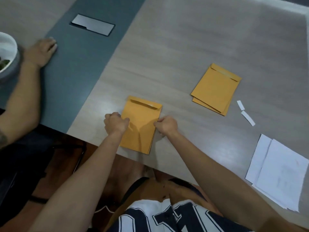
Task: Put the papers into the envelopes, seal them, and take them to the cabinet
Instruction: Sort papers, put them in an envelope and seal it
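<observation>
A small stack of orange envelopes (141, 114) lies at the table's near edge, flaps at the far end. My left hand (116, 122) grips its left edge and my right hand (167, 125) grips its right edge, so the top envelope buckles between them. A second pile of orange envelopes (215, 87) lies flat further right. White papers (280, 173) sit in a loose stack at the right edge of the view.
Two white peel-off strips (245, 113) lie beside the second pile. Another person's hand (41, 51) rests on the dark grey table strip (80, 52) at left, by a white bowl (7, 52). A grey cable-port lid (92, 26) sits in that strip.
</observation>
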